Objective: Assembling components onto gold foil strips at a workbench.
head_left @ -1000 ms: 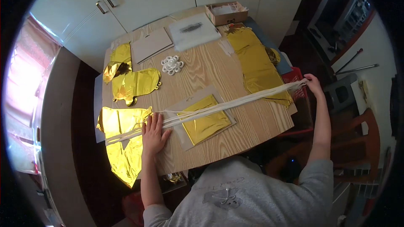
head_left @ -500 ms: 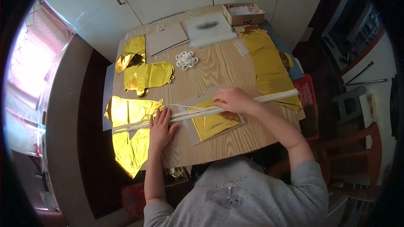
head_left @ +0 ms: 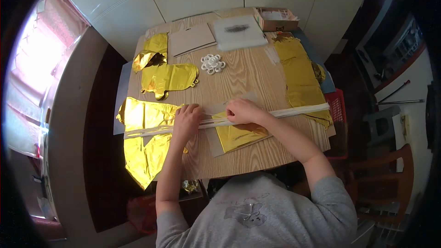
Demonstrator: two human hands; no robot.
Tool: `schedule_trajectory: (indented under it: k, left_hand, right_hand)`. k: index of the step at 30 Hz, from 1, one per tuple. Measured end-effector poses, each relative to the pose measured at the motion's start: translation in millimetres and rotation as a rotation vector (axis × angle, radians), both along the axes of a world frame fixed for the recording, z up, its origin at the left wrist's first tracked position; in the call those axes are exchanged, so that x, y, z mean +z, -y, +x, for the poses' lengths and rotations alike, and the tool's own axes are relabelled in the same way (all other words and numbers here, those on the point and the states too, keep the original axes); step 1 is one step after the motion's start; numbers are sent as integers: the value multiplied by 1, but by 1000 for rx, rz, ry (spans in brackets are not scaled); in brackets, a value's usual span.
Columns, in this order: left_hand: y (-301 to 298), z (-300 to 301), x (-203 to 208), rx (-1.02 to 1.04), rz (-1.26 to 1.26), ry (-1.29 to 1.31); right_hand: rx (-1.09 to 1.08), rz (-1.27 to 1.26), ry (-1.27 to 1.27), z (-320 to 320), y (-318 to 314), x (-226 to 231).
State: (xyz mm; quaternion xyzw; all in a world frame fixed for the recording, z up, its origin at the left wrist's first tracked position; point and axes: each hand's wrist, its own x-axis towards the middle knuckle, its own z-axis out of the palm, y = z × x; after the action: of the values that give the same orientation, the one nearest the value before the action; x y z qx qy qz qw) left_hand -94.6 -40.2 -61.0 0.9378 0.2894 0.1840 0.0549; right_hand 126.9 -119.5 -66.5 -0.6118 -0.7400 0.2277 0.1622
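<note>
A bundle of long, thin white strands (head_left: 294,110) lies sideways across the wooden table, from the left gold foil sheet to the right one. My left hand (head_left: 187,121) curls over the bundle, its fingers bent down around it. A short way to the right, my right hand (head_left: 243,111) is closed on the bundle in a fist. Under the bundle and my right wrist is a flat clear packet with a folded gold foil piece (head_left: 239,138). The flat gold foil balloon (head_left: 142,156) at the near left lies beneath the bundle's left end. My fingertips are partly hidden.
More gold foil balloons lie at the far left (head_left: 171,77) and along the right edge (head_left: 301,71). A cluster of white rings (head_left: 213,64) sits mid-table. Behind it are grey-brown boards (head_left: 190,40), a translucent sheet (head_left: 239,39) and an open box (head_left: 275,19). A red basket (head_left: 337,105) stands right.
My left hand has gone from lying flat with spread fingers to curling round the bundle, a little farther from me. My right hand has closed into a fist. The view has shifted slightly.
</note>
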Motion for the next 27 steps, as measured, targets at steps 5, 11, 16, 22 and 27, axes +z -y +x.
schedule_trajectory:
  k: [5,11,16,22,27]
  left_hand:
    - [-5,3,2,-6,39,-23]
    - [8,-13,4,45,19,-120]
    - [21,-15,18,69,-133,-218]
    - [29,6,35,-100,-17,70]
    - [31,41,23,-188,-232,204]
  right_hand:
    - [28,36,-124,8,-1,-7]
    - [103,44,-253,18,-1,-7]
    - [47,-121,-359,21,0,4]
    - [12,-146,-471,23,-1,12]
    - [31,-99,-515,21,0,16]
